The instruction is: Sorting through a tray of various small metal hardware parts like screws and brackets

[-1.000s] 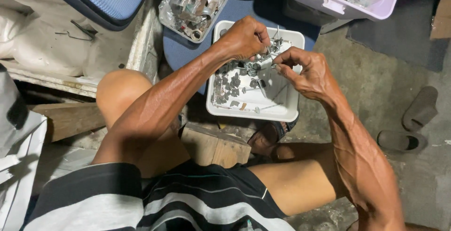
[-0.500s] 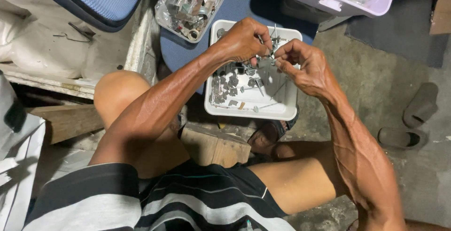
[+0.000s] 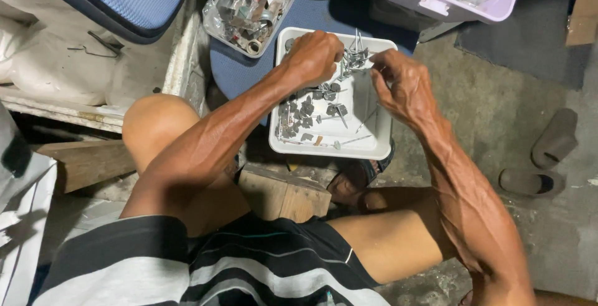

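Working over a white tray [image 3: 367, 147], we are keeping both hands close together above its far end. Our left hand [image 3: 316, 54] is curling shut, knuckles up, fingers pinching small metal pieces [image 3: 354, 57]. Our right hand [image 3: 402, 82] is half closed, fingertips meeting the same cluster; whether it is gripping one, we cannot tell. More grey metal bits [image 3: 305, 110] are lying loose in the tray. A clear tub of hardware [image 3: 252, 10] is sitting just beyond, a lilac bin [image 3: 436, 1] farther right.
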